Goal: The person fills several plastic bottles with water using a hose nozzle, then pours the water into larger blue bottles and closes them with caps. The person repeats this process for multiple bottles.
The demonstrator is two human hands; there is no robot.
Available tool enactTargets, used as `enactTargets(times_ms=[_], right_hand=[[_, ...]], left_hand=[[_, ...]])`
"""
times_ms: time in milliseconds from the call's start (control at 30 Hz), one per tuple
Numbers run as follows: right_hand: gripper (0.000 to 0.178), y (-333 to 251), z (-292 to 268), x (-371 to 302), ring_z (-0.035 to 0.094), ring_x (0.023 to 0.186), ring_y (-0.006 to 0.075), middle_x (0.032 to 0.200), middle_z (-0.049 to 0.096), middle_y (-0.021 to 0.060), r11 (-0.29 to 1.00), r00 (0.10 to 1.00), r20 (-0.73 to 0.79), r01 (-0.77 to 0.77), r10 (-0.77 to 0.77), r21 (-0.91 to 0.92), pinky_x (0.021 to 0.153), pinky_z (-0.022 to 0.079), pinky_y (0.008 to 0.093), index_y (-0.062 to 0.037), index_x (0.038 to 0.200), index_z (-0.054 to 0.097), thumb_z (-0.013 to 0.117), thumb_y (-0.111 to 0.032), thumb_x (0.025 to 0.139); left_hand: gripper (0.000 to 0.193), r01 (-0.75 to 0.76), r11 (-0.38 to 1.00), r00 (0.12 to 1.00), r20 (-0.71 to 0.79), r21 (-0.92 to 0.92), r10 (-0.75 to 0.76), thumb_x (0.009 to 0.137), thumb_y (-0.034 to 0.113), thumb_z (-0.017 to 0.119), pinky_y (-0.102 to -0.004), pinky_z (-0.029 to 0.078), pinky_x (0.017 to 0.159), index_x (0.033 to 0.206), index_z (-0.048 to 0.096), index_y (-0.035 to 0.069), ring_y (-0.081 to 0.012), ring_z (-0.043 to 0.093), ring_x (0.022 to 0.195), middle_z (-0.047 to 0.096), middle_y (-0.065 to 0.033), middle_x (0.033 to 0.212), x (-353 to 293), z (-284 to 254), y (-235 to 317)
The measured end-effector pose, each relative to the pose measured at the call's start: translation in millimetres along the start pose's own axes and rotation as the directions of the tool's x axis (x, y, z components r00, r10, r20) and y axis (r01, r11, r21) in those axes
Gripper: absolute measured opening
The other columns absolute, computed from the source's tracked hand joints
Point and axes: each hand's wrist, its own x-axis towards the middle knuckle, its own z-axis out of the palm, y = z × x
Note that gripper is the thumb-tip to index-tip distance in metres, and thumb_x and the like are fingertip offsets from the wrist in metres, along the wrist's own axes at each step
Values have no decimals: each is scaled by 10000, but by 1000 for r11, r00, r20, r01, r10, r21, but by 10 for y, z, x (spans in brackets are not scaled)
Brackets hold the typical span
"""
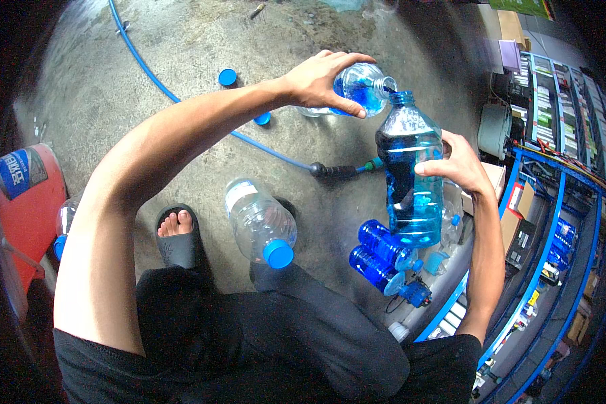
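Observation:
My left hand (326,82) is wrapped around a clear plastic bottle (363,86) with some blue liquid in it. That bottle lies tilted almost level, its uncapped mouth right beside the open mouth of a larger bottle. The larger bottle (411,188) is clear, stands upright in the air and holds dark blue liquid. My right hand (456,165) grips its right side, thumb across the front. Closer to my legs is a clear bottle with a blue cap (261,219), apparently without liquid. Two loose blue caps, one farther off (227,77) and one nearer (262,118), lie on the concrete.
A blue hose (148,71) crosses the floor to a black nozzle (333,171). Blue-filled bottles (380,252) lie below the held bottle. A red container (37,202) stands at the left, a capped bottle (64,222) beside it. Blue-framed shelves (559,222) line the right.

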Motion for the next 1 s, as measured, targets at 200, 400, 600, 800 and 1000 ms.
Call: enactTargets(times_ms=[200,400,600,800,1000], right_hand=[[734,46,106,-2,690,1051,142,1177,758,66,995,999,-38,41,-38,86,980,547,335,0,1333,677,970,-217,695],[763,104,203,-3,682,1065,157,1206,737,69,981,984,-135,136,-117,140,999,537,337,2,1352,661,963,-226,690],[830,305,391,-14,705,1079,171,1226,741,89,932,923,-316,295,-221,210,995,567,353,11,1392,632,998,-191,674],[826,677,849,-149,724,1089,211,1227,745,104,878,813,-532,413,-236,242,1004,570,382,9,1367,633,1007,-205,662],[876,975,1566,-319,726,1096,239,1208,738,129,839,781,-614,409,-119,358,994,585,408,31,1343,609,1044,-244,633]], left_hand=[[1081,16,1000,1000,3,9,-16,727,619,900,-525,378,1210,1587,470,125,-410,479,1421,573,-185,1514,12,5,8],[1120,-6,1000,1000,3,15,5,720,618,908,-524,372,1222,1607,448,111,-408,480,1430,561,-204,1525,9,5,-8],[1199,-64,980,997,-47,-187,56,726,572,935,-513,357,1252,1671,352,121,-381,446,1487,471,-223,1620,-11,-113,-174],[818,176,921,971,95,349,-221,789,366,852,-497,493,1097,1508,528,148,-397,588,1287,612,-190,1356,-766,-562,-608],[721,28,865,957,236,502,-168,748,248,821,-496,525,968,1428,602,161,-375,609,1129,623,-158,1193,-1421,-217,-660]])
